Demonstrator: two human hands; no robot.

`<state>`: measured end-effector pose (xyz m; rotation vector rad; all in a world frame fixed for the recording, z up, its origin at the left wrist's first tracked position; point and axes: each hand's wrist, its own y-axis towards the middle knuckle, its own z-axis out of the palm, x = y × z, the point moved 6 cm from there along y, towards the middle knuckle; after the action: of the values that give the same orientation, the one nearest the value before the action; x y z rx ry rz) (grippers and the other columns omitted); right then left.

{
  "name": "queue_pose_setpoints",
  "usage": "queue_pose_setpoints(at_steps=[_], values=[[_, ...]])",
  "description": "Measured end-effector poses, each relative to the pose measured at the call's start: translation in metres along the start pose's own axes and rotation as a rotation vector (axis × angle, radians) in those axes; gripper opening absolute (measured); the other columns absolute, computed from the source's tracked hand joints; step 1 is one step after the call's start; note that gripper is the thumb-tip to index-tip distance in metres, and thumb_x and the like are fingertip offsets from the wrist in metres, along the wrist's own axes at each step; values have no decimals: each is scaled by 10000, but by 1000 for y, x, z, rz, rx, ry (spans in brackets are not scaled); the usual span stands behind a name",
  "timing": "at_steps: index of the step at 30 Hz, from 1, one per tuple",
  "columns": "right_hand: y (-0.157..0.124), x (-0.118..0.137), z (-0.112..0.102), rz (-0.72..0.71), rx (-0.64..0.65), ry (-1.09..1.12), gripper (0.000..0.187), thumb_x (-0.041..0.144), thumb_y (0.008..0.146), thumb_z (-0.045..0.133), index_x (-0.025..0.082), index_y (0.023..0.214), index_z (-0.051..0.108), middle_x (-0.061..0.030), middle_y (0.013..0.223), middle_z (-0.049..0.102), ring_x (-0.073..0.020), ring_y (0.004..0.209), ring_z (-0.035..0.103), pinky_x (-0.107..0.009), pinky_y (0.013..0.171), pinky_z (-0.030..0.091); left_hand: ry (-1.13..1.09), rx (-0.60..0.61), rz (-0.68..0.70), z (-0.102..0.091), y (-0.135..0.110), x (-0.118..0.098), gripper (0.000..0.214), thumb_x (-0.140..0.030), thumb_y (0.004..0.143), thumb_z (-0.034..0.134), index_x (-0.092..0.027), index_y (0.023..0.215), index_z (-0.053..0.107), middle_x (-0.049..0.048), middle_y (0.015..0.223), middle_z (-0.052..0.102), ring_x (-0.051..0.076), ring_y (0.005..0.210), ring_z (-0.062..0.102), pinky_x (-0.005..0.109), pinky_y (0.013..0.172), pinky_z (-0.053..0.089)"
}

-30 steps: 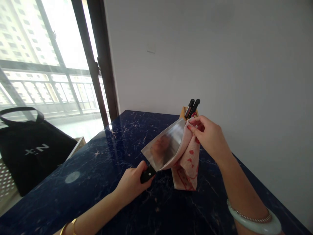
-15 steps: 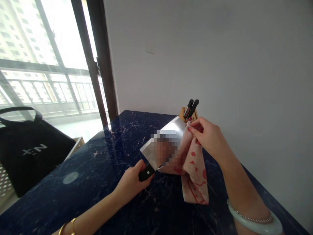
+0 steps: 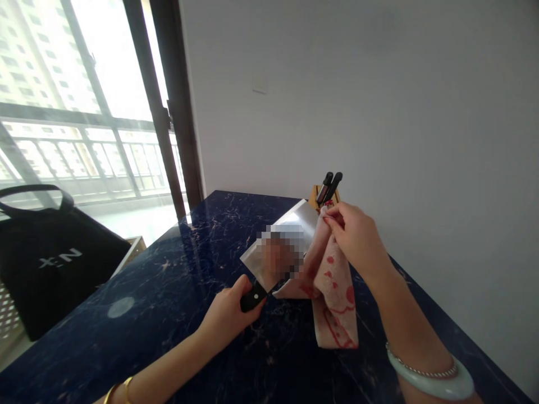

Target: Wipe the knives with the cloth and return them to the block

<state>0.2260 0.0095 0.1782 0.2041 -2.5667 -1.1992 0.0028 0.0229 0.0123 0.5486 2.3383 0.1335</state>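
While the left hand (image 3: pixel 229 307) gripped its black, riveted handle (image 3: pixel 252 297), the broad, mirror-bright cleaver (image 3: pixel 281 247) slanted above the blue marbled table (image 3: pixel 210 241); the right hand (image 3: pixel 357 233) pinched a red-patterned pink towel (image 3: pixel 337 294) beside the blade.

Since a second ago, the pale pink cloth with red markings (image 3: pixel 334 286) has slackened below the broad, shiny metal cleaver blade (image 3: pixel 278 247). Its loose end now hangs lower and farther right; blurring leaves any remaining contact uncertain.
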Motion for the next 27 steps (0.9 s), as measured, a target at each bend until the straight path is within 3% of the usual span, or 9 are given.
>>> queue_pose_setpoints(at_steps=[7,13,21,27], values=[[-5,19,-20,-28,-217,42,96,158,795,464,203,837,537,-49,830,582,-197,793,531,-327,723,406,10,-33,-22,0,1,6,158,-367,752,520,-229,758,445,-33,630,582,140,561,564,209,504,327],[-7,38,12,-76,-61,197,102,116,787,456,193,787,523,-38,829,560,-170,800,528,-294,732,410,84,13,36,2,-2,-2,160,-351,747,512,-229,747,409,-40,611,559,134,521,539,213,495,318],[-9,27,29,-34,-58,222,93,128,780,443,198,779,505,-44,834,532,-186,824,502,-318,746,401,92,15,64,4,-3,-6,154,-338,746,514,-232,735,404,-41,606,562,135,522,543,215,500,315],[-25,58,60,-81,125,275,113,139,806,421,204,766,503,-47,829,539,-193,831,493,-335,777,394,74,-4,17,-1,-1,-7,165,-355,732,530,-225,727,428,-39,606,575,139,523,559,208,465,303]])
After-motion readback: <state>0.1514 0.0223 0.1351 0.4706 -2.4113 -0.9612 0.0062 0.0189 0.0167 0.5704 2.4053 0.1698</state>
